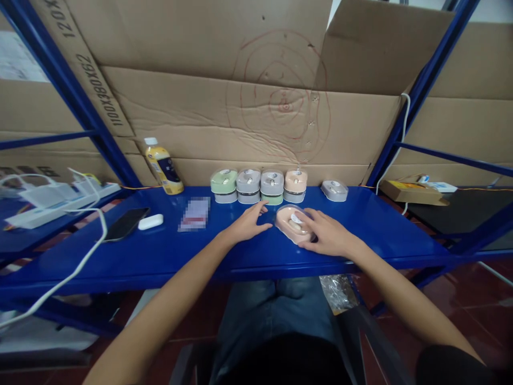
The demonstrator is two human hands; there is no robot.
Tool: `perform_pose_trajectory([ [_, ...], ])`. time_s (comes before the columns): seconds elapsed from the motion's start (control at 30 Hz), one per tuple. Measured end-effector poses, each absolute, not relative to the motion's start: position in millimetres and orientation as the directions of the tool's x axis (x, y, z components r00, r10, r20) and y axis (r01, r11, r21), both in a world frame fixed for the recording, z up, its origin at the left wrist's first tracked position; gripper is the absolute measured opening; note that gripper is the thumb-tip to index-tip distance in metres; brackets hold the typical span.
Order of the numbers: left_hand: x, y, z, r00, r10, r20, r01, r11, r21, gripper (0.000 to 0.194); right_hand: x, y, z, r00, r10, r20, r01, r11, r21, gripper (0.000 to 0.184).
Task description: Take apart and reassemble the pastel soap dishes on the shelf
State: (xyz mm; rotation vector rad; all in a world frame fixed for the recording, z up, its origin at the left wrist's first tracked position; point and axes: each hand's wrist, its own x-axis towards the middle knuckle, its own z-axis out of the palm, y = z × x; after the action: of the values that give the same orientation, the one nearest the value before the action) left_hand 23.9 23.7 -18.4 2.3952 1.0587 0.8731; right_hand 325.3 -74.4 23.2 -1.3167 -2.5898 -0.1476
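1. Head view, squeezed low: a blue painted steel shelf (372, 240) runs across in front of me, with flattened corrugated cardboard (192, 117) behind it, scrawled with a red spiral.
2. Along the back stands a row of four stacked plastic containers (260, 186) in green, grey and peach; a grey oval container (334, 190) sits apart to the right.
3. Nearer me lies a peach oval dish (285, 222) of smooth plastic, its rim glossy and clear.
4. My right hand (326, 232) curves over the dish, fingertips on top. It seems to hold lightly, though I can't be sure.
5. My left hand (246, 224) is open and empty, low over the shelf, fingers spread just beside the dish.
6. Handling the dish is the step in hand; lifting that slick rim would call for a thumb beneath it.
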Motion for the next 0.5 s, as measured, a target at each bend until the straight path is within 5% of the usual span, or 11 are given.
perform_pose_trajectory([
  [0.23,28,19,-14,0.543,0.762,0.354,0.579,-0.644,0.500,0.059,368,-54,29,-0.330,0.903,0.274,0.928,0.258,0.268,0.074],
  [0.5,28,17,-11,0.551,0.766,0.330,0.587,-0.637,0.499,0.054,373,59,20,-0.162,0.912,0.376,0.967,0.070,0.246,0.074],
])
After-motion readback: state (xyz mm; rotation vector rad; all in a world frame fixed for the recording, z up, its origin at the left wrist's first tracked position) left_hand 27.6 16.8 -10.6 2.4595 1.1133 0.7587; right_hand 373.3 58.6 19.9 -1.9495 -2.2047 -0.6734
